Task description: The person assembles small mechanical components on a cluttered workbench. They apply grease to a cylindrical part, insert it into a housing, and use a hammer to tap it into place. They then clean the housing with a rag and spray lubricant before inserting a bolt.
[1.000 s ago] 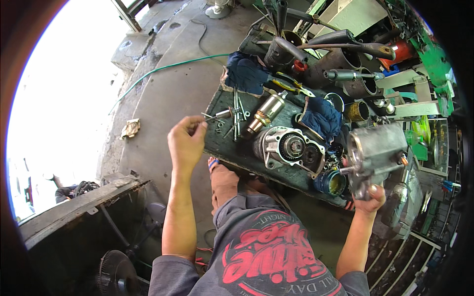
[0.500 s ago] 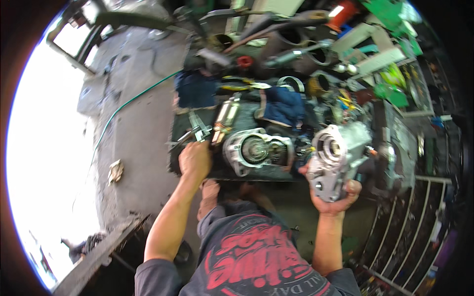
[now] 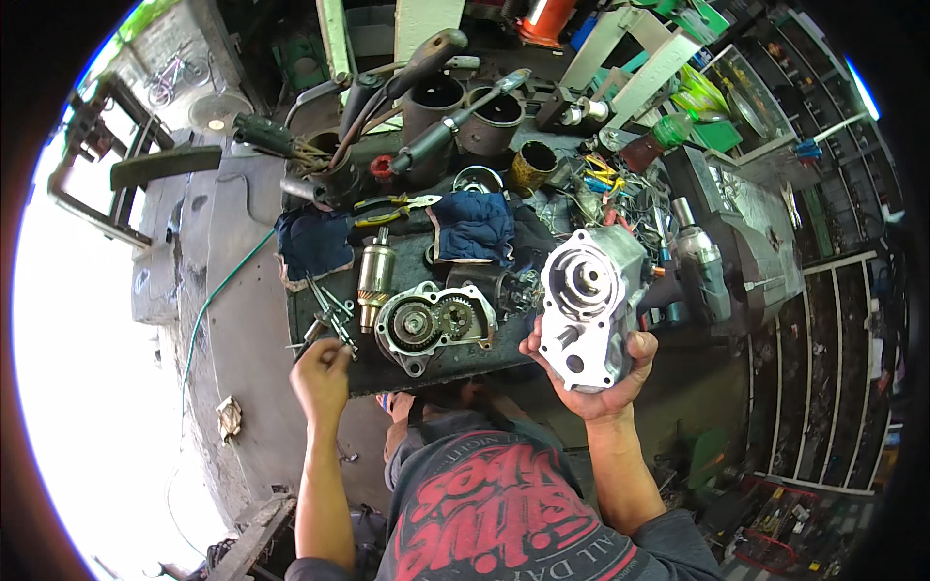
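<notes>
The right hand (image 3: 605, 373) grips a silver metal housing (image 3: 586, 305) from below, fingers curled round its lower end, thumb on its left edge. The left hand (image 3: 322, 373) pinches small screws (image 3: 329, 315) at the tray's (image 3: 426, 368) left edge, beside a round gear case (image 3: 431, 324)

The person wears a dark grey T-shirt (image 3: 504, 513) with a large red printed graphic and lettering across the chest, short sleeves ending above the elbows. Both forearms are bare, with no watch, gloves or bands on the left hand (image 3: 322, 380) or the right hand (image 3: 603, 380). The fingers carry no rings.
</notes>
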{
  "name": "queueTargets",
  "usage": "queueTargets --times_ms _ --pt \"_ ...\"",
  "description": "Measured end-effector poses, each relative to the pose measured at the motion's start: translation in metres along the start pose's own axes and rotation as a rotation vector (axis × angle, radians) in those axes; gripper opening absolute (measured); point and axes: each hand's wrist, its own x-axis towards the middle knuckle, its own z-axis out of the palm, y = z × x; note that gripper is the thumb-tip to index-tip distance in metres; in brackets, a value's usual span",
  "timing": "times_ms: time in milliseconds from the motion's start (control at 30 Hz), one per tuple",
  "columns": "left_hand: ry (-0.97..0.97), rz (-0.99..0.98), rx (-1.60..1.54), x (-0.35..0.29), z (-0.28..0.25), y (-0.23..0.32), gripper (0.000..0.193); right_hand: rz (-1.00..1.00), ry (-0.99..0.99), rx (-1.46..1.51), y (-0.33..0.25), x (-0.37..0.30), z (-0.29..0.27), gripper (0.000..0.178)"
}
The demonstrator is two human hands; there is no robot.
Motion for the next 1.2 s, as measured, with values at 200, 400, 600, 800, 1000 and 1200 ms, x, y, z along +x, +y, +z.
queueTargets --times_ms 200,400,600,800,1000,1200 --pt "0.259 0.532 -0.349 -0.074 -0.043 0.111 0.009 0.032 0.024 0.064 0.008 -0.003 0.001 0.089" --pt "0.002 1.223 -0.289 -0.083 -0.004 0.19 0.032 0.093 0.027 0.31 0.018 -0.008 0.005 0.082" --pt "-0.1 1.293 -0.279 -0.078 0.005 0.197 0.033 0.086 -0.064 0.326 0.021 -0.014 0.007 0.084" --pt "-0.118 1.353 -0.293 -0.069 0.009 0.193 0.035 0.093 -0.085 0.347 0.024 -0.02 0.012 0.085" --pt "-0.082 1.412 -0.207 -0.072 0.004 0.189 0.033 0.085 -0.038 0.383 0.029 -0.023 0.01 0.08" --pt "0.021 1.509 -0.107 -0.078 0.002 0.189 0.023 0.069 -0.09 0.306 0.034 -0.024 -0.004 0.082"
